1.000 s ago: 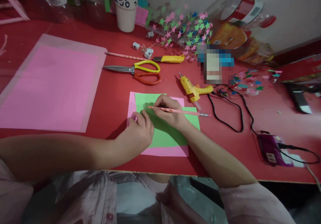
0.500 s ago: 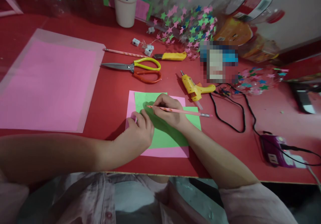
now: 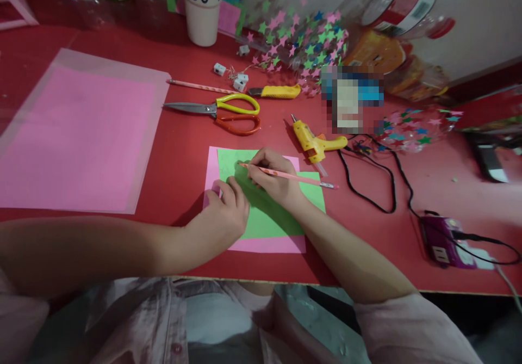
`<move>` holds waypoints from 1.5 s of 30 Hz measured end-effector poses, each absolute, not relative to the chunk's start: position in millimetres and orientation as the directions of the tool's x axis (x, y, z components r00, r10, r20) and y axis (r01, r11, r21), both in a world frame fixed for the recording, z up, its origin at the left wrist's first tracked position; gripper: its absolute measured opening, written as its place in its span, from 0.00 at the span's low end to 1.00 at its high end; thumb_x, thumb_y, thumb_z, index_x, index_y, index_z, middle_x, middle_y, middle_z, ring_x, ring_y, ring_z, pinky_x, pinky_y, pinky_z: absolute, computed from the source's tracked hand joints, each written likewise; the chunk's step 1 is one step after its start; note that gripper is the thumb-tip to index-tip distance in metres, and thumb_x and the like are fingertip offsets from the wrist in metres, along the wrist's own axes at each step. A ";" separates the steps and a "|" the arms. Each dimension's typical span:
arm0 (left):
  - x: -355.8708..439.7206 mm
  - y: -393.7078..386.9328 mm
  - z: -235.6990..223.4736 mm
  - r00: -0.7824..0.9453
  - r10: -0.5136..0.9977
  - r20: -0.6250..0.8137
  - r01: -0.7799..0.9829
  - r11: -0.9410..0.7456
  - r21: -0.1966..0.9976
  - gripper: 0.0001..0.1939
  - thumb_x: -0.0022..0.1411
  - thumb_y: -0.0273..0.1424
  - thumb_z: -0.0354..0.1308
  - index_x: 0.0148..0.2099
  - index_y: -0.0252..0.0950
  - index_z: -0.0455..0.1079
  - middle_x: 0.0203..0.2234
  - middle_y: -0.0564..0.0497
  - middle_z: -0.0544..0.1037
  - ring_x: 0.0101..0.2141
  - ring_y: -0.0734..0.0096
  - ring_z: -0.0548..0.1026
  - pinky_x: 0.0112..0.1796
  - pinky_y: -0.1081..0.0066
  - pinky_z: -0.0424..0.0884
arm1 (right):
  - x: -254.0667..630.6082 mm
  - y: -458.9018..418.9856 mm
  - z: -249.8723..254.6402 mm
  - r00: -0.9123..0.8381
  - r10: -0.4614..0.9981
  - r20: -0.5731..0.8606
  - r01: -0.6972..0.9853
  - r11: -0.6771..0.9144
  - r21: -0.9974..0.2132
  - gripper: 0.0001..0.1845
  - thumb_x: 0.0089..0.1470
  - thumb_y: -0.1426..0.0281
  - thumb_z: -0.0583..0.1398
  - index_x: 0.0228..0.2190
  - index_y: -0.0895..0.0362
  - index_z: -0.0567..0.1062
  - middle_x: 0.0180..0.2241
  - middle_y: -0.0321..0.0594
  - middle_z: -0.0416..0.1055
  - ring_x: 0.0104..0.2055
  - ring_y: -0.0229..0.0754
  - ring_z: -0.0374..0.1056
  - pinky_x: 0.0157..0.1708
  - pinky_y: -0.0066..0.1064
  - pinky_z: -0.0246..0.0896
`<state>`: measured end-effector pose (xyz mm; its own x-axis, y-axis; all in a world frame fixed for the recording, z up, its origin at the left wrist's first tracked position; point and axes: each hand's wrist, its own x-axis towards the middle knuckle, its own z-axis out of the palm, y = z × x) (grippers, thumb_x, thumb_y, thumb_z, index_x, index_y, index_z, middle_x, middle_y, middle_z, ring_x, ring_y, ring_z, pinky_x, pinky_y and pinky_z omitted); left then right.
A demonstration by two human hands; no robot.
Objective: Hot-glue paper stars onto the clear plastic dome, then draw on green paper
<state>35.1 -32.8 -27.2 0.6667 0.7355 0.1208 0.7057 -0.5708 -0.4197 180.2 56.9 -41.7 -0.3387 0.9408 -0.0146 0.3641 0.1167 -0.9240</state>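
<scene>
A pink patterned pencil (image 3: 291, 176) is pinched in my right hand (image 3: 275, 176), its point on the upper left of a green sheet (image 3: 269, 217). Under the green sheet lies a slightly larger pink sheet (image 3: 267, 244), its edges showing around it. My left hand (image 3: 228, 206) rests on the left side of both sheets, fingers bent and a little apart, pressing on the paper. Faint marks near the pencil point are too small to read.
Behind the sheets lie scissors (image 3: 236, 115), a yellow cutter knife (image 3: 279, 91), a second pencil (image 3: 199, 86) and a yellow glue gun (image 3: 316, 142) with a black cord. Large pink paper (image 3: 81, 141) covers the left. A white cup (image 3: 203, 18), paper stars (image 3: 302, 43) and a purple power adapter (image 3: 442, 241) stand around.
My right hand and the pencil point have shifted slightly up the green sheet, and the pencil slants a little more. My left hand stays in place. The camera view moved slightly.
</scene>
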 end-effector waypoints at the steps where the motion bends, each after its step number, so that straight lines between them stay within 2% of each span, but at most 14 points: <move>1: 35.0 -32.7 -27.3 0.668 0.733 0.124 0.703 -0.568 -0.427 0.18 0.59 0.18 0.47 0.48 0.18 0.72 0.44 0.26 0.77 0.35 0.48 0.79 0.24 0.65 0.74 | 180.1 56.9 -41.9 -0.340 0.940 -0.014 0.359 0.116 -0.926 0.07 0.50 0.69 0.59 0.24 0.54 0.64 0.18 0.28 0.61 0.20 0.31 0.58 0.21 0.25 0.52; 8: 33.9 -32.4 -26.8 0.669 0.733 0.120 0.694 -0.560 -0.453 0.18 0.59 0.18 0.47 0.48 0.20 0.73 0.44 0.28 0.78 0.35 0.50 0.79 0.24 0.66 0.73 | 181.2 57.6 -40.6 -0.349 0.937 0.009 0.385 0.152 -0.910 0.07 0.49 0.71 0.58 0.23 0.54 0.63 0.19 0.28 0.61 0.21 0.31 0.56 0.22 0.25 0.50; 15: 33.4 -32.3 -28.6 0.670 0.729 0.138 0.702 -0.563 -0.436 0.18 0.58 0.18 0.48 0.48 0.18 0.73 0.43 0.27 0.78 0.35 0.48 0.79 0.23 0.65 0.72 | 183.1 59.2 -34.6 -0.395 0.916 0.068 0.432 0.251 -0.866 0.07 0.45 0.74 0.56 0.20 0.54 0.61 0.18 0.27 0.58 0.21 0.30 0.51 0.20 0.26 0.44; 19: 34.2 -32.6 -29.6 0.665 0.731 0.150 0.708 -0.554 -0.438 0.18 0.58 0.18 0.47 0.47 0.18 0.73 0.43 0.28 0.78 0.35 0.48 0.79 0.24 0.65 0.73 | 183.8 59.3 -35.4 -0.414 0.905 0.101 0.416 0.287 -0.863 0.07 0.43 0.74 0.55 0.20 0.54 0.60 0.18 0.27 0.57 0.22 0.31 0.51 0.21 0.26 0.45; 29: 33.6 -32.5 -30.5 0.670 0.727 0.146 0.704 -0.561 -0.436 0.19 0.58 0.18 0.47 0.48 0.18 0.72 0.43 0.26 0.78 0.35 0.47 0.79 0.23 0.65 0.72 | 184.2 59.4 -36.1 -0.420 0.902 0.099 0.435 0.295 -0.851 0.07 0.41 0.73 0.55 0.19 0.54 0.59 0.17 0.27 0.56 0.21 0.31 0.50 0.21 0.26 0.43; 45: 35.0 -32.6 -31.4 0.668 0.730 0.143 0.704 -0.559 -0.438 0.18 0.59 0.19 0.48 0.48 0.17 0.72 0.44 0.25 0.77 0.35 0.46 0.79 0.24 0.64 0.73 | 181.4 56.2 -38.9 -0.447 0.889 0.095 0.384 0.287 -0.878 0.07 0.49 0.72 0.58 0.23 0.55 0.63 0.19 0.28 0.59 0.21 0.30 0.52 0.21 0.25 0.46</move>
